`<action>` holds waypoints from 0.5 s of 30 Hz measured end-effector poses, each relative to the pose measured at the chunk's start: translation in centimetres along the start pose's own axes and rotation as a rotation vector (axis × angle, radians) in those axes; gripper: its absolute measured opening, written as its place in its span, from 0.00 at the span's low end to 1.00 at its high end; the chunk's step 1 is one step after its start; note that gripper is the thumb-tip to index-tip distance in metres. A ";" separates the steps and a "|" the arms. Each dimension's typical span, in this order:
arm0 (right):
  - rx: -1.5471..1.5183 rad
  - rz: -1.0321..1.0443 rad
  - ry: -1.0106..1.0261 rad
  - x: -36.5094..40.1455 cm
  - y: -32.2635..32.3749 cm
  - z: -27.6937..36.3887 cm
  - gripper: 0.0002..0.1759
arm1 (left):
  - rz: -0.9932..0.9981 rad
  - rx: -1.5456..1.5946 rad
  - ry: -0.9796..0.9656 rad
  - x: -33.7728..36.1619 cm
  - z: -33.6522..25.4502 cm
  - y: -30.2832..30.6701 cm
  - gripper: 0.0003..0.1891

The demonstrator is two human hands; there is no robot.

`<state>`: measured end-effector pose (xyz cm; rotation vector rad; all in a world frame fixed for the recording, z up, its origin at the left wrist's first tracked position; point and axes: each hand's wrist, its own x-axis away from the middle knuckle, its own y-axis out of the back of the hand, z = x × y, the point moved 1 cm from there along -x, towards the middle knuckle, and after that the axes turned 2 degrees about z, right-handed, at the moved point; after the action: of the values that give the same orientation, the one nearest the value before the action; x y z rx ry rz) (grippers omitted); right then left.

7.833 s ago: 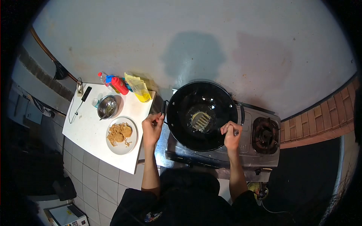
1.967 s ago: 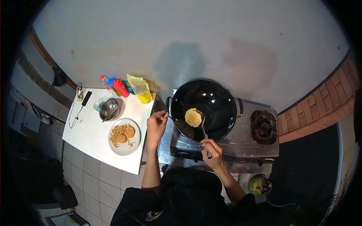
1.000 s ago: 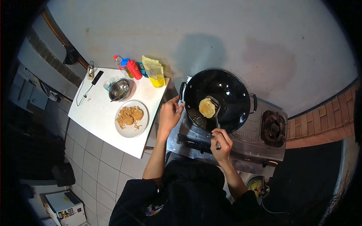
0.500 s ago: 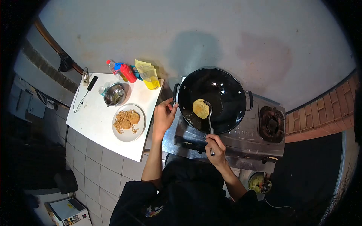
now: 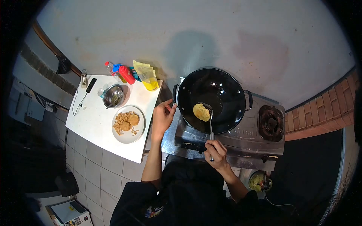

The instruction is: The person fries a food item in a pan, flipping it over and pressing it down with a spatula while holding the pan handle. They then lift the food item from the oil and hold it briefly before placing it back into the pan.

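Observation:
My right hand [image 5: 216, 153] is closed around the grey handle of a metal spatula [image 5: 211, 126]. On its head, inside the black wok [image 5: 230, 101], rests a round golden fritter [image 5: 201, 112], partly covering the blade. The wok sits on the left burner of a steel gas stove [image 5: 241, 141], with a thin pool of shiny oil in its bottom. At the wok's left side, my left hand [image 5: 163, 115] grips the lower part of the loop handle [image 5: 175, 93] between thumb and fingers.
A white table [image 5: 90, 132] at left carries a plate [image 5: 130, 139] of fritters and fried strips, a steel bowl [image 5: 114, 96], a red bottle [image 5: 127, 74] and a yellow pouch [image 5: 147, 77]. The stove's right burner [image 5: 271, 122] is uncovered. A pot [image 5: 258, 181] stands low at right.
The fritter has shifted slightly right and down with the spatula and now looks more tilted. My left hand stays at the wok handle.

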<state>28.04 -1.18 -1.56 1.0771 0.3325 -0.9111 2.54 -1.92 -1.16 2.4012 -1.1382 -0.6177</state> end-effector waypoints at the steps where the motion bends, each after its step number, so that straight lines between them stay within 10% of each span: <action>1: 0.001 0.008 0.021 0.1 0.1 0.2 0.12 | 0.002 0.000 0.000 0.0 -0.1 0.0 0.17; 15: 0.072 0.056 0.090 0.4 0.0 1.0 0.06 | -0.016 0.011 0.003 -0.3 -0.4 0.2 0.15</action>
<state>28.07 -2.28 -1.36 1.1908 0.3438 -0.8317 2.44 -1.71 -0.71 2.4219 -1.1253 -0.6145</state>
